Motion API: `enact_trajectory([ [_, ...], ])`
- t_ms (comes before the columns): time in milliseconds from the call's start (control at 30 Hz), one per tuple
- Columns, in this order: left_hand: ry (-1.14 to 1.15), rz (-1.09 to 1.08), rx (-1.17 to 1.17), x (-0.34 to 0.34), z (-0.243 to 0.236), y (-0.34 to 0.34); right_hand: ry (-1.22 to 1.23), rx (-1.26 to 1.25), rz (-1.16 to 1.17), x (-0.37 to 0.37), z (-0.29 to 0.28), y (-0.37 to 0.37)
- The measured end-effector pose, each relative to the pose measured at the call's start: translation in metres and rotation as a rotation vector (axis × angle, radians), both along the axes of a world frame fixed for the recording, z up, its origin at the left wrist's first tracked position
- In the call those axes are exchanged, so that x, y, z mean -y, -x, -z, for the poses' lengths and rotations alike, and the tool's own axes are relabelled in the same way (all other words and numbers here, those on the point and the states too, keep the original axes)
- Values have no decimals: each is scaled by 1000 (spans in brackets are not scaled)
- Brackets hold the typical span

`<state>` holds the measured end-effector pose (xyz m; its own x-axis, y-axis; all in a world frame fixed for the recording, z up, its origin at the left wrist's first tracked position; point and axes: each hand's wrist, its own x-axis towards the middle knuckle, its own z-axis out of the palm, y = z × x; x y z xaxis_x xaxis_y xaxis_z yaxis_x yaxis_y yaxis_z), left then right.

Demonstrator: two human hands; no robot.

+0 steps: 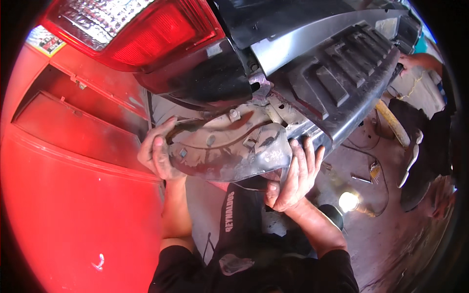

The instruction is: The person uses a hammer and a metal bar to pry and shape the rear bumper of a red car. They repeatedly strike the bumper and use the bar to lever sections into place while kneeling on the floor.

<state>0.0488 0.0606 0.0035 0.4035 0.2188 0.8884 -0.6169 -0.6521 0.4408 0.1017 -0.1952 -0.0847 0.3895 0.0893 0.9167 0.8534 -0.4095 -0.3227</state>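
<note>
A red vehicle body (73, 195) fills the view from seven to ten o'clock. Above the middle, running toward two o'clock, sits a dark rear bumper (337, 78) with ribbed step pads, and a red tail light (146, 34) lies at eleven o'clock. At the centre hangs a dusty grey bumper corner piece (229, 151), touching the bumper's lower end. The left hand (156, 154) grips its nine o'clock edge, fingers curled around the rim. The right hand (293, 180) clasps its four o'clock edge, fingers wrapped up over it, thumb below. On the floor (366, 234) at four o'clock glows a work lamp (348, 201). Another person's hand (408, 61) at two o'clock seems to touch the bumper's far end, though the view blurs there.
</note>
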Motion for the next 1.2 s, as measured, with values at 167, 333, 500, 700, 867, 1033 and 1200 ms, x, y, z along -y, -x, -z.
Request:
enact_trajectory([
  [167, -511, -170, 251, -9, 2, -13, -19, 8, 9, -1, 0, 0],
  [333, -265, -260, 41, 10, 1, -3, -31, -48, -20, -2, 2, 4],
  [500, -51, -148, -94, 14, -2, -1, -16, -86, -54, 7, 3, 1],
  [700, 60, -66, -109, 17, -5, -3, 8, -222, -244, 31, 31, 13],
  [867, -13, -113, -69, 6, -1, -2, -172, -444, -240, 46, 70, 32],
  [1033, -7, -154, -82, 20, -3, -5, -203, -492, -257, 52, 70, 35],
  [1200, 85, -100, -25, 9, 1, -7, -296, -658, -337, 60, 88, 41],
])
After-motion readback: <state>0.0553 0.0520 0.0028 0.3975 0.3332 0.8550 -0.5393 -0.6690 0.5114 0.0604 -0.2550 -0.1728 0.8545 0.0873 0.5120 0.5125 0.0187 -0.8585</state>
